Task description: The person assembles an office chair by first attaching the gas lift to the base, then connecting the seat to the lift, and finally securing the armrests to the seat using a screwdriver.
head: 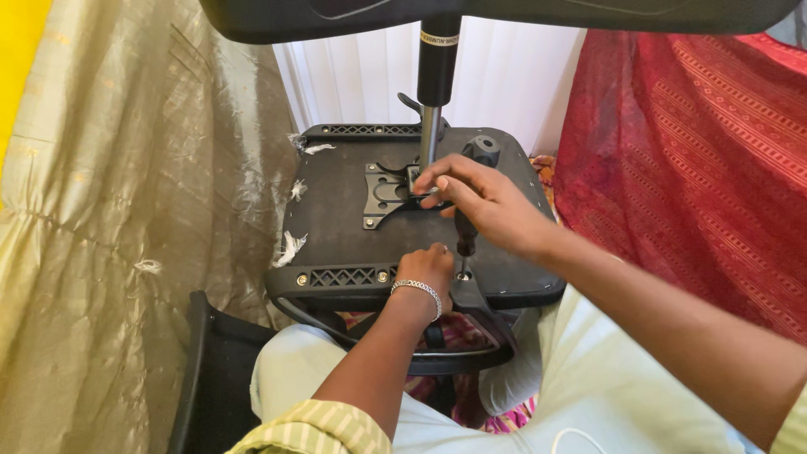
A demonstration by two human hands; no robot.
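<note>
1. Two hands work on the underside of an upturned black chair seat (336, 219), which rests across the person's lap with its gas column (430, 126) standing up from the middle.
2. The right hand (483, 206) has its fingers closed round the shaft of a black-handled screwdriver (469, 202); the round handle top shows above the knuckles, and the tool stands nearly upright.
3. The screwdriver's tip sits on a screw (463, 275) close to the seat's near edge, towards its right corner.
4. The left hand (427, 267), a metal bracelet (417, 288) at the wrist, is curled against the near edge just beside that screw. Its fingertips are hidden, so I cannot tell whether they pinch anything or only press.
5. An armrest bracket (475, 313) hangs below the near edge under the screw; the left hand seems to be steadying it there.
6. Judged from this, the step in hand is driving or loosening that one screw at the bracket.
7. The next move calls for keeping the tip seated squarely in the screw head, pressing straight down while turning, and holding the bracket from shifting.
8. Other screws (301, 279) show along the same edge, and a metal mounting plate (382, 195) sits at the seat's middle.
</note>
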